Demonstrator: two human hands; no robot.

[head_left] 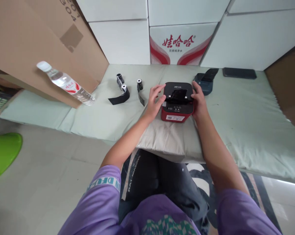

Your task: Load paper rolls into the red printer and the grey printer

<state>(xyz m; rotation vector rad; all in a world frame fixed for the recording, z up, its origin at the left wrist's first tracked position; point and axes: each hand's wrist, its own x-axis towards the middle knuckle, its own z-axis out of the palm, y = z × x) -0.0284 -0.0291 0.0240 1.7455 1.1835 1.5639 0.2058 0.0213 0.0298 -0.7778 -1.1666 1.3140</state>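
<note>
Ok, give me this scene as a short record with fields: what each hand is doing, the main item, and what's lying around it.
left hand: left hand rests against the left side of the printer, fingers spread over its top edge
right hand: right hand presses the right side of the printer
main item: red and black label printer, lid area open, on a pale mat
left of it: three small rolls with black strips trailing
behind: dark blue device, flat black phone
far left: water bottle against cardboard box
</note>
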